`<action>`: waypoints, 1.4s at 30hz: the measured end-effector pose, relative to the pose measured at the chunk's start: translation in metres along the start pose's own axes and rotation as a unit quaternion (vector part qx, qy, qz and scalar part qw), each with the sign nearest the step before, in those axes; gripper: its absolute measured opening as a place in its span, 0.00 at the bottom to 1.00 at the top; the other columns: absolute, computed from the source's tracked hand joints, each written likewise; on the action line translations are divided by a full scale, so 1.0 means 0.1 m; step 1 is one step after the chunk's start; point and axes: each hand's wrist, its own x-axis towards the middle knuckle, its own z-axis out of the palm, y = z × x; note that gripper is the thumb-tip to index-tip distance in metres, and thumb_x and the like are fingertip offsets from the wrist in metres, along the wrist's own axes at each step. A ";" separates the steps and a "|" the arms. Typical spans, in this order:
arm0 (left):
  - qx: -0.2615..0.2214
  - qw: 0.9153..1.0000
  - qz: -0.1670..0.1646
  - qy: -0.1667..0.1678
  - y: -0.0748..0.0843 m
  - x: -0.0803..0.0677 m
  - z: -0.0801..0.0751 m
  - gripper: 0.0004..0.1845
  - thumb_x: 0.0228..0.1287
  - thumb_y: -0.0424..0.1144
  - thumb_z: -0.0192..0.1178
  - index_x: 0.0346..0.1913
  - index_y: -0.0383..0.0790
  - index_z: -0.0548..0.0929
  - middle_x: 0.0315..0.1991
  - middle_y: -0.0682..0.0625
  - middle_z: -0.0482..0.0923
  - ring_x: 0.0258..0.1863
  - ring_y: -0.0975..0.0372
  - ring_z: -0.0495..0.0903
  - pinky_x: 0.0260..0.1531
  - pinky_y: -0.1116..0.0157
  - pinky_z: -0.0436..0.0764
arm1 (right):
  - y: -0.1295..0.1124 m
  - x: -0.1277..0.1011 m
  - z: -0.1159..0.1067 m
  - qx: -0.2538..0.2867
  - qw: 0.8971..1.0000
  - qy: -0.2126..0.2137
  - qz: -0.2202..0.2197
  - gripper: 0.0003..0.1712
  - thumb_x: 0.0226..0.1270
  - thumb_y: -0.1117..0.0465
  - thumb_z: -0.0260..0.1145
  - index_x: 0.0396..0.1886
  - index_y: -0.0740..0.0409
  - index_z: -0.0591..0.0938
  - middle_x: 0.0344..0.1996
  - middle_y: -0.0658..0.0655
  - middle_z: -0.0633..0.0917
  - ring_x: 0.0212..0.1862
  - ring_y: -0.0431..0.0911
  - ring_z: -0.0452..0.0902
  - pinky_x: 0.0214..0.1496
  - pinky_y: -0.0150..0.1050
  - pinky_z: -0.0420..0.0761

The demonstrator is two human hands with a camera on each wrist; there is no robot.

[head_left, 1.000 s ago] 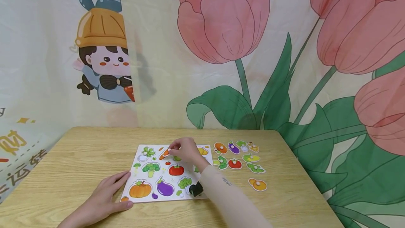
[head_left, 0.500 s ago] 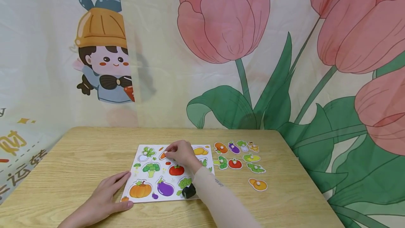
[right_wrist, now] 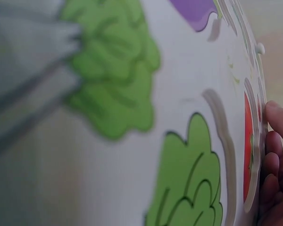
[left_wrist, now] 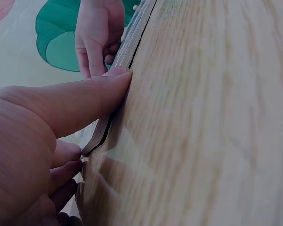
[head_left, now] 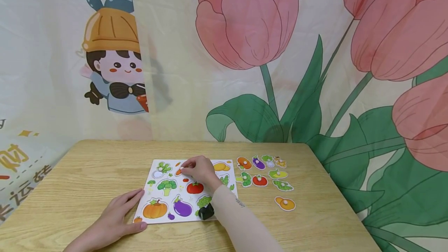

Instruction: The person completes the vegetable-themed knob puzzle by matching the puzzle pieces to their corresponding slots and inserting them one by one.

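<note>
A white vegetable puzzle board (head_left: 159, 221) lies on the table with pictured recesses. My right hand (head_left: 200, 171) pinches the small white knob of a carrot puzzle piece (head_left: 178, 172) with thumb and index finger, low over the board's top middle; the hand covers part of the piece. A leafy radish piece (head_left: 162, 169) with a knob sits at the board's top left. My left hand (head_left: 113, 215) rests at the board's left side, fingers extended along the edge and thumb (left_wrist: 92, 101) against the near-left corner.
To the board's right lie loose knobbed pieces: pumpkin (head_left: 244, 163), eggplant (head_left: 258, 162), broccoli (head_left: 245, 180), tomato (head_left: 259, 181), pea pod (head_left: 282, 185), a round orange-yellow one (head_left: 285, 203) and several others. A black device (head_left: 206, 212) on the right wrist hangs over the board's near edge.
My right hand has shifted left and slightly toward me with the carrot piece, mostly in the first half second. My left hand and the loose pieces have stayed still.
</note>
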 end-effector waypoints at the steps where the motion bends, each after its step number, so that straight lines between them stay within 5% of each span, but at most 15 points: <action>1: 0.000 1.000 0.001 0.001 0.00 0.00 0.00 0.54 0.56 0.58 0.79 0.78 0.31 0.70 0.76 0.36 0.66 0.71 0.36 0.61 0.61 0.33 0.65 | 0.00 0.00 0.00 -0.001 1.000 0.001 0.000 0.02 0.65 0.51 0.81 0.36 0.38 0.94 0.28 0.45 0.82 0.36 0.40 0.73 0.33 0.35 0.70; 25: 0.003 1.000 -0.004 -0.005 0.01 0.02 0.00 0.54 0.56 0.59 0.79 0.78 0.31 0.70 0.76 0.36 0.66 0.71 0.36 0.61 0.61 0.33 0.66 | 0.00 0.01 0.00 0.009 1.000 -0.007 0.006 0.03 0.65 0.52 0.81 0.36 0.37 0.93 0.28 0.47 0.80 0.33 0.42 0.72 0.28 0.36 0.69; 34: 0.003 1.000 -0.016 -0.012 0.00 0.01 -0.01 0.55 0.56 0.59 0.79 0.79 0.31 0.69 0.76 0.35 0.65 0.71 0.36 0.60 0.61 0.31 0.66 | -0.01 -0.02 -0.07 0.025 0.998 -0.060 -0.012 0.15 0.65 0.57 0.81 0.51 0.42 0.91 0.31 0.47 0.81 0.28 0.41 0.73 0.27 0.32 0.70; 42: 0.004 1.000 -0.011 -0.011 -0.01 0.01 -0.01 0.54 0.56 0.59 0.79 0.79 0.32 0.69 0.76 0.35 0.65 0.71 0.36 0.60 0.61 0.32 0.65 | 0.00 -0.12 -0.32 0.016 0.994 -0.081 -0.066 0.21 0.71 0.57 0.76 0.62 0.46 0.87 0.37 0.45 0.84 0.36 0.41 0.77 0.35 0.34 0.77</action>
